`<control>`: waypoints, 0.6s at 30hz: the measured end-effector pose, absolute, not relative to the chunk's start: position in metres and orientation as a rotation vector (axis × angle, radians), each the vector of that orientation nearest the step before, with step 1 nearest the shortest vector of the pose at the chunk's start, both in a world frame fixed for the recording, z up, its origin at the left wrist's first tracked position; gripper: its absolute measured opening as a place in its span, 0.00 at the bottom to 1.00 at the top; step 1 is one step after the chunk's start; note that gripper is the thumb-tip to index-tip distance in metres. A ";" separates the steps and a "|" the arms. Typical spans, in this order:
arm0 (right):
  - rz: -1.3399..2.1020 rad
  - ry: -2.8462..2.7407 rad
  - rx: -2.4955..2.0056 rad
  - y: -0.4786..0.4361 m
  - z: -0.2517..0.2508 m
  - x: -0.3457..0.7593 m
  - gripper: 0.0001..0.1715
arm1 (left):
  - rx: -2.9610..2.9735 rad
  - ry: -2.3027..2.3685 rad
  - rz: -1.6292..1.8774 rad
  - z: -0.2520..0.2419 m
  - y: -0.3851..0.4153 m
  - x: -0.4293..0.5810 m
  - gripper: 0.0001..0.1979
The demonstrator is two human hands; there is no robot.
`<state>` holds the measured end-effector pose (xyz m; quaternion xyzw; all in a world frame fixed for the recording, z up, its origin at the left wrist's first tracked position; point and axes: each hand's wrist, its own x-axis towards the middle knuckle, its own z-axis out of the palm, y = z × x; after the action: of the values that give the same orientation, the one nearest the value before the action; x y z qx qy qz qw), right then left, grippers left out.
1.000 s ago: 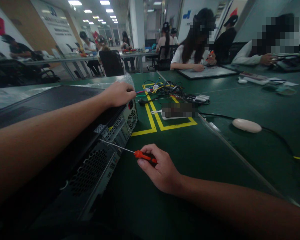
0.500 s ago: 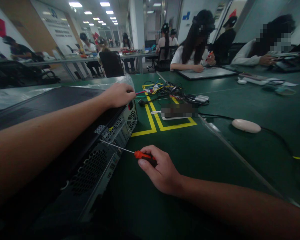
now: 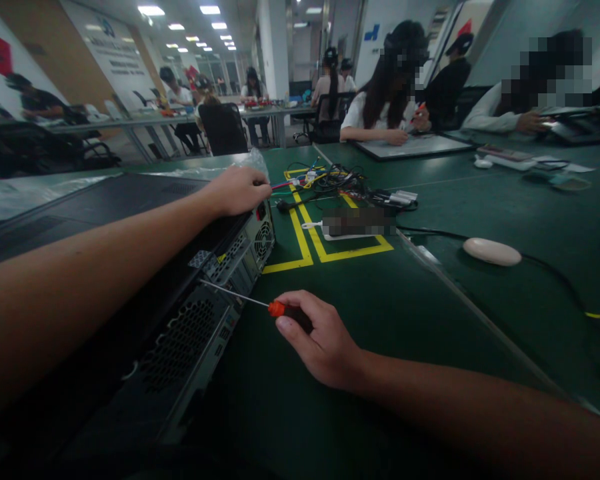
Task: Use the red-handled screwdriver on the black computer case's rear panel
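A black desktop computer case [image 3: 145, 183] lies on its side at the left, its metal rear panel with vent holes and a fan grille facing right. My left hand [image 3: 237, 190] grips its top rear corner, fingers bent over the edge and partly hidden. In my right hand [image 3: 325, 340] is a screwdriver [image 3: 277, 309] with an orange and black handle, the fingers wrapped round it. Its thin shaft points left, and the tip meets the rear panel's upper edge beside a small perforated metal tab [image 3: 200, 259]. Any screw under the tip is too small to see.
Beyond the case lies a tangle of cables [image 3: 340, 179] over yellow tape lines [image 3: 305, 250]. A phone-like item [image 3: 355, 223], blurred out, lies nearer. A pale oval cable piece [image 3: 493, 252] is at right. Co-workers [image 3: 385, 100] sit across the green table [image 3: 455, 320].
The screwdriver handle has turned in my right hand: its orange stripe no longer shows and a black part faces me. My left hand and the case have stayed put.
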<state>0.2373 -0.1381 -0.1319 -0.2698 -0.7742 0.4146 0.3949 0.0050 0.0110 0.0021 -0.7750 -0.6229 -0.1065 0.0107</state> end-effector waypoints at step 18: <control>1.143 -1.944 -0.753 -0.138 -0.135 0.237 0.07 | -2.413 -1.963 -0.331 0.003 0.010 0.006 0.23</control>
<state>0.2366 -0.1383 -0.1352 -0.2937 -0.7587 0.4462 0.3728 0.0055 0.0103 0.0028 -0.7713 -0.6276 -0.1057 0.0067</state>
